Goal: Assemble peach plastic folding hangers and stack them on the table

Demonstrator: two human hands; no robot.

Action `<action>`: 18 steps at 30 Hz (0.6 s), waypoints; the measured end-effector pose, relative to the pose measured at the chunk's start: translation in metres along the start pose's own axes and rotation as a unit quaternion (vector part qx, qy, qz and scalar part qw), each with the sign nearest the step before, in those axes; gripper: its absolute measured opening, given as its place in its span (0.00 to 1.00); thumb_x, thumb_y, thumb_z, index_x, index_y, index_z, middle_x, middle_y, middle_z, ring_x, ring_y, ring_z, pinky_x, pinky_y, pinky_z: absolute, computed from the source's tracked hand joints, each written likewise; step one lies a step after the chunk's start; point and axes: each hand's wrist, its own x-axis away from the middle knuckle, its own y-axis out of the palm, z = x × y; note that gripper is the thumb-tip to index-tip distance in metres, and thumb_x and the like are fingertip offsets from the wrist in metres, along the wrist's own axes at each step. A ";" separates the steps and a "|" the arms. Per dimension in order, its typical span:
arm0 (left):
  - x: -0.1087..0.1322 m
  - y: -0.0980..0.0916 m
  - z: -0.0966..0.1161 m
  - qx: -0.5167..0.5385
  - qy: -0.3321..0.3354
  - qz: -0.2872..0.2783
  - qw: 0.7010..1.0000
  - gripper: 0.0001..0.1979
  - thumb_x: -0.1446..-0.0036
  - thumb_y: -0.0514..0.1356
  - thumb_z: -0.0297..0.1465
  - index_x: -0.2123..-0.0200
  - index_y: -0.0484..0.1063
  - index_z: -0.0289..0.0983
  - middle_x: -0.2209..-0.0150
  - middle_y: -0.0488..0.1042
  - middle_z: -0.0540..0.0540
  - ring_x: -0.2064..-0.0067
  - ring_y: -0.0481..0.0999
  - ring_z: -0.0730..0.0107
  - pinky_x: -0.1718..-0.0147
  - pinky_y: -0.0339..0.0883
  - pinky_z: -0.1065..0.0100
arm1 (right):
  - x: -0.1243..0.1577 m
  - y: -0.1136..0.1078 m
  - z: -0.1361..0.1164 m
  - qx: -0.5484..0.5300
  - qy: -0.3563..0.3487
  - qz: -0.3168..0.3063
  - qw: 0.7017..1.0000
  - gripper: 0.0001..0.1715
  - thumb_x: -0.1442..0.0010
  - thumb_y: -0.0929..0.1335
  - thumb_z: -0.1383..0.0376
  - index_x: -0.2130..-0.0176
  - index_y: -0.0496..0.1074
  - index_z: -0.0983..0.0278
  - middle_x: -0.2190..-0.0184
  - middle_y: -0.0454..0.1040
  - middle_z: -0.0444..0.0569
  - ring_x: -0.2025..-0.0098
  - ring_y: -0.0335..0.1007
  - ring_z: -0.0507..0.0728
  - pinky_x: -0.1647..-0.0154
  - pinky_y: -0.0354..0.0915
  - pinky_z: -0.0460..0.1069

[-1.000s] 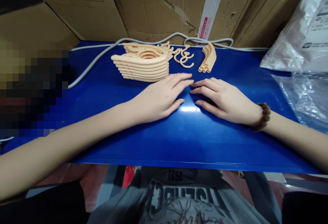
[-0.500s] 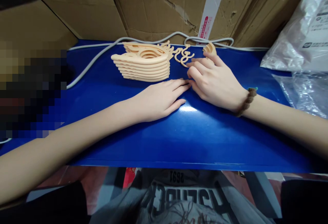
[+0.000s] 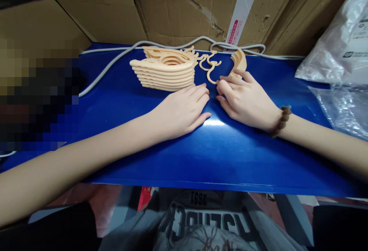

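Note:
My left hand (image 3: 184, 109) lies palm down on the blue table, fingers stretched out and thumb apart, holding nothing. Just beyond its fingertips is a stack of beige plastic hanger parts (image 3: 163, 74), apparently folding hangers, with hooks at the right end. My right hand (image 3: 243, 99) rests palm down with loosely bent, spread fingers; I see nothing gripped in it. Its fingertips are close to several loose beige hooks (image 3: 212, 71); whether they touch is unclear. A nested stack of curved beige pieces (image 3: 239, 61) stands behind the right hand, its near end partly hidden by the fingers.
A white cable (image 3: 109, 73) runs along the back of the blue table (image 3: 230, 159). Cardboard boxes (image 3: 178, 9) stand behind it. Clear plastic bags (image 3: 333, 51) lie at the right. A blurred-out patch (image 3: 37, 101) covers the left side.
My right hand has drawn back slightly toward me and right, uncovering more of the curved pieces. My left fingers have shifted a little, and the gap between the hands has widened.

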 end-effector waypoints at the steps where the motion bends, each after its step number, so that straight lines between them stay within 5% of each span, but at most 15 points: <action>1: 0.000 -0.001 0.001 -0.004 0.001 0.006 1.000 0.25 0.25 0.48 0.38 0.42 0.73 0.23 0.38 0.72 0.26 0.34 0.72 0.43 0.35 0.67 0.50 | 0.005 -0.004 -0.003 0.006 -0.009 0.000 1.000 0.20 0.28 0.58 0.64 0.50 0.75 0.70 0.54 0.80 0.64 0.46 0.74 0.69 0.34 0.61 0.68; 7: 0.001 0.003 0.000 0.002 0.021 0.018 1.000 0.26 0.25 0.48 0.34 0.33 0.65 0.24 0.32 0.66 0.28 0.33 0.71 0.46 0.37 0.69 0.53 | 0.034 -0.026 -0.030 0.010 -0.084 0.059 0.995 0.13 0.28 0.63 0.65 0.61 0.75 0.64 0.60 0.82 0.56 0.50 0.77 0.63 0.37 0.67 0.64; 12: 0.001 0.006 -0.002 0.010 0.044 0.005 0.999 0.23 0.24 0.45 0.34 0.35 0.68 0.29 0.35 0.71 0.32 0.39 0.77 0.53 0.41 0.72 0.58 | 0.042 -0.027 -0.037 0.030 -0.183 0.108 0.977 0.09 0.30 0.67 0.66 0.63 0.76 0.64 0.63 0.82 0.55 0.51 0.78 0.61 0.39 0.70 0.60; 18: 0.002 0.007 -0.006 0.013 0.063 0.020 0.998 0.24 0.24 0.46 0.34 0.34 0.68 0.28 0.34 0.71 0.33 0.36 0.74 0.52 0.38 0.70 0.57 | 0.041 -0.026 -0.032 0.030 -0.194 0.105 0.975 0.12 0.28 0.66 0.65 0.64 0.76 0.65 0.62 0.82 0.54 0.53 0.78 0.58 0.42 0.71 0.56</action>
